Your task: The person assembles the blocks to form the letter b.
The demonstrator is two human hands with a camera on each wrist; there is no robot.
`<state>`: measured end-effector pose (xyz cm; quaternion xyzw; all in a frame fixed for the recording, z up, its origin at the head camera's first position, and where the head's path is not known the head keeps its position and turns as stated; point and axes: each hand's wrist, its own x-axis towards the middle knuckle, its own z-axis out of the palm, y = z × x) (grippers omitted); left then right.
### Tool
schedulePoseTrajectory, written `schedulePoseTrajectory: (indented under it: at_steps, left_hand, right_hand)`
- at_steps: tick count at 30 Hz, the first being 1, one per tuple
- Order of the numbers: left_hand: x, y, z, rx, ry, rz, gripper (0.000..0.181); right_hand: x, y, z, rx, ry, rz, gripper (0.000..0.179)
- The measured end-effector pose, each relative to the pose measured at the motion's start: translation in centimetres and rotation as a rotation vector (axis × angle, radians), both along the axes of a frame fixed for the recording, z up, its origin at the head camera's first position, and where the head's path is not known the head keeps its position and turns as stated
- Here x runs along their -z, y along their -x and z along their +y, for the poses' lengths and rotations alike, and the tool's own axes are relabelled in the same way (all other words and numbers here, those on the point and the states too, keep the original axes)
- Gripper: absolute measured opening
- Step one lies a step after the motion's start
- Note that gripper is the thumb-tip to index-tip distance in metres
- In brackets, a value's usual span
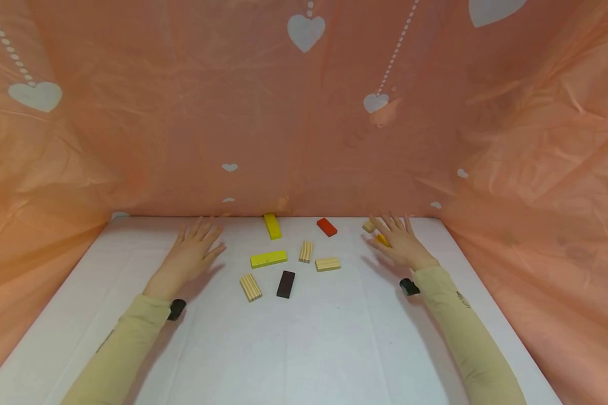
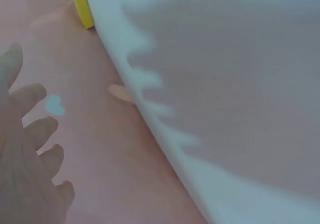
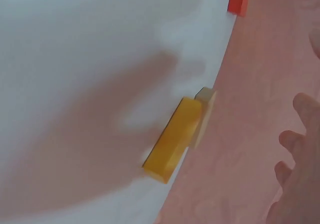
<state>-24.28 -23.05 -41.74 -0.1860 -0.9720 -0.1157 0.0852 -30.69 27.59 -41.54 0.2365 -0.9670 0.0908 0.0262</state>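
My left hand (image 1: 192, 253) is spread above the white table at the left and holds nothing; its fingers (image 2: 42, 131) also show in the left wrist view. On the right, my right hand (image 1: 397, 244) hovers with fingers apart over an orange-yellow block (image 3: 172, 139) and a plain wooden block (image 3: 204, 116), partly hiding both in the head view. Between the hands lie two yellow blocks (image 1: 272, 226), a red block (image 1: 326, 227), a dark brown block (image 1: 286, 284) and several plain wooden blocks (image 1: 250, 287), all flat and apart.
The white table (image 1: 284, 349) ends at a peach curtain (image 1: 284, 124) with white hearts, which hangs along the back and both sides. One yellow block and the red block lie close to the back edge. Both wrists carry small black devices (image 1: 409, 287).
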Motion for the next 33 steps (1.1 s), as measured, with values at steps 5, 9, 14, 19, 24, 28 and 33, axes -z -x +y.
schedulePoseTrajectory:
  at_steps: [5,9,14,19,24,28,33]
  left_hand:
    - [-0.2,-0.2,0.3,0.033,-0.022,0.031,0.057]
    - [-0.6,-0.6,0.7,0.05,-0.041,-0.019,0.056]
    - [-1.2,-1.1,1.3,0.1,-0.13,-0.107,0.055]
    - [-1.5,-1.3,1.6,0.133,-0.287,-0.227,0.056]
    - [-1.3,-1.2,1.6,0.16,-0.428,-0.292,0.053]
    - [-1.4,-1.3,1.4,0.169,-0.531,-0.351,0.051]
    - [-1.6,-1.3,1.4,0.188,-0.646,-0.484,0.052]
  right_hand:
    - [-0.5,-0.3,-0.8,-0.02,-0.001,-0.005,0.069]
    - [-0.9,-0.6,-1.6,-0.042,0.019,-0.002,0.067]
    - [-1.3,-0.7,-2.6,-0.061,0.098,-0.023,0.071]
    - [-1.6,-0.7,-3.8,-0.102,0.209,-0.055,0.077]
    - [-2.1,-1.3,-5.0,-0.116,0.374,-0.164,0.077]
    - [-2.2,-1.7,-5.9,-0.138,0.517,-0.23,0.072]
    - [-2.3,-2.2,-7.2,-0.175,0.656,-0.297,0.064]
